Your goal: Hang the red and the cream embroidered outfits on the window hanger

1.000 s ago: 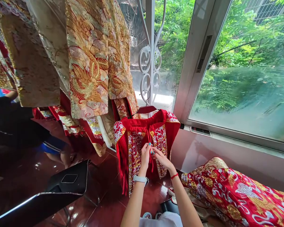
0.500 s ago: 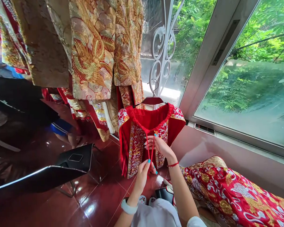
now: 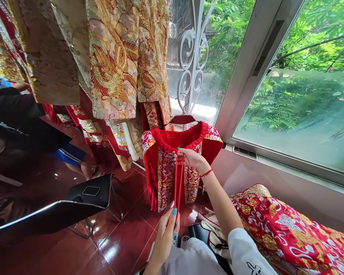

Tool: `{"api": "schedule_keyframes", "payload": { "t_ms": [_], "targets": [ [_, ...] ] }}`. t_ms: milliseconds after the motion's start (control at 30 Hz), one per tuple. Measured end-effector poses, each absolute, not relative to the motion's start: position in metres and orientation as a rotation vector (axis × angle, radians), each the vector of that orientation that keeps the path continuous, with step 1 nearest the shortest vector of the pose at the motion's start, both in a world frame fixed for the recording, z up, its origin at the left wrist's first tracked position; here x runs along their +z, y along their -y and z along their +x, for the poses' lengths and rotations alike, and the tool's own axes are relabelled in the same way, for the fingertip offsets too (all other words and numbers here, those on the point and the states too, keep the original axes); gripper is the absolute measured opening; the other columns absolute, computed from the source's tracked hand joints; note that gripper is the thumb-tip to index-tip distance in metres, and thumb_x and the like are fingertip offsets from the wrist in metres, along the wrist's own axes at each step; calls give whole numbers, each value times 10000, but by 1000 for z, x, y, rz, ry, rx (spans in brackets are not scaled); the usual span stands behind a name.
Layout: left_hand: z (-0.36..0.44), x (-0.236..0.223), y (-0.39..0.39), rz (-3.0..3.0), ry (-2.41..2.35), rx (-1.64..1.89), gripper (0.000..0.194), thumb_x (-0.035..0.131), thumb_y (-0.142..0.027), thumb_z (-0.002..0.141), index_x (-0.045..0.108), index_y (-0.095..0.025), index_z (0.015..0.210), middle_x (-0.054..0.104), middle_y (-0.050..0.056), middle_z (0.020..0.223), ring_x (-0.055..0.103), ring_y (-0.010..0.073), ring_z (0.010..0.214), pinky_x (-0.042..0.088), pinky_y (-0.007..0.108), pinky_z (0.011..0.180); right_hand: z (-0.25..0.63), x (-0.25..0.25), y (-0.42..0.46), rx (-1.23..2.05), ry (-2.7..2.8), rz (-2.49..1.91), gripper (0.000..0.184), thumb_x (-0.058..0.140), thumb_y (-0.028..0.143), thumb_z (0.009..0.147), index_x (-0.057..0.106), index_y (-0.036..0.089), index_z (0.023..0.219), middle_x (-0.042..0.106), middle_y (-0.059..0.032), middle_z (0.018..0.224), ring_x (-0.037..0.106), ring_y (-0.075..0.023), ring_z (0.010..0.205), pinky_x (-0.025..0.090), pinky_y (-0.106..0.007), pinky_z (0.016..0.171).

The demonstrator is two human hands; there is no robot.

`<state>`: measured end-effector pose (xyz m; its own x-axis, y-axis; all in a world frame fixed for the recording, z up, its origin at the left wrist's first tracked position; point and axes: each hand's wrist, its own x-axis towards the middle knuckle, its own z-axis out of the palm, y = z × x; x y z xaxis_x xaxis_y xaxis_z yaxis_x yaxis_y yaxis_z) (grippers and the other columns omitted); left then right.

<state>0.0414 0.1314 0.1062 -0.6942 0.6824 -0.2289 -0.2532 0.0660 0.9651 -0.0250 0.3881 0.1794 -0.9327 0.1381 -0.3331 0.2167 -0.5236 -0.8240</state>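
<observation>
In front of me a red embroidered garment [image 3: 193, 179] with a gathered neckline hangs on a dark hanger [image 3: 183, 119]. Two red cords [image 3: 179, 183] run down from its neck. My right hand [image 3: 188, 157] is closed round the cords just below the neckline, fingers curled across the garment's front. Lower down, my left hand [image 3: 169, 225] pinches the cords' lower part between thumb and fingers. Between the hands the two cords run nearly side by side and look taut. The cord ends are hidden by my left hand.
Gold embroidered garments [image 3: 114, 68] hang at upper left. A black chair [image 3: 88, 191] stands on the left, with a person [image 3: 20, 118] in dark clothes beyond it. At right lies a red and gold embroidered cloth [image 3: 292, 229] below the window [image 3: 298, 103]. A white scrolled metal grille [image 3: 190, 57] rises behind the hanger.
My right hand has moved up to the neckline. My left hand has slid down and towards me along the cords, so the hands are farther apart. The view has shifted slightly.
</observation>
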Motion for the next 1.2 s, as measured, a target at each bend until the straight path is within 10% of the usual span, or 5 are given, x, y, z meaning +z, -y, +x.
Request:
{"api": "schedule_keyframes", "payload": {
  "t_ms": [467, 700, 933, 1200],
  "targets": [
    [60, 89, -75, 293, -2020, 1503, 756, 484, -840, 748, 727, -201, 1070, 710, 110, 996, 653, 275, 999, 567, 366, 848, -48, 205, -398, -2595, -1571, 579, 264, 422, 206, 1021, 503, 186, 770, 551, 22, 620, 537, -93, 561, 548, -226, 615],
    [29, 111, -99, 890, -2196, 1243, 441, 415, -475, 940, 684, -227, 1187, 707, 105, 1147, 652, 245, 1055, 513, 379, 965, -48, 188, -394, -2464, -1814, 555, 365, 500, 241, 984, 357, 215, 648, 277, 104, 485, 202, -43, 411, 199, -148, 368],
    [-127, 200, -171, 1131, -2707, 1817, 286, 436, -358, 900, 652, -191, 986, 685, 97, 1018, 631, 225, 957, 506, 349, 883, -43, 180, -389, -2405, -1967, 531, 421, 475, 249, 986, 316, 224, 597, 233, 98, 497, 137, -51, 437, 154, -176, 391],
    [-239, 269, -274, 1059, -2479, 576, 450, 647, -599, 726, 656, -158, 638, 662, 96, 582, 639, 269, 645, 497, 359, 633, -47, 174, -384, -2372, -2015, 506, 453, 435, 250, 1005, 296, 233, 575, 201, 98, 459, 113, -52, 425, 131, -184, 375]
  ]
}}
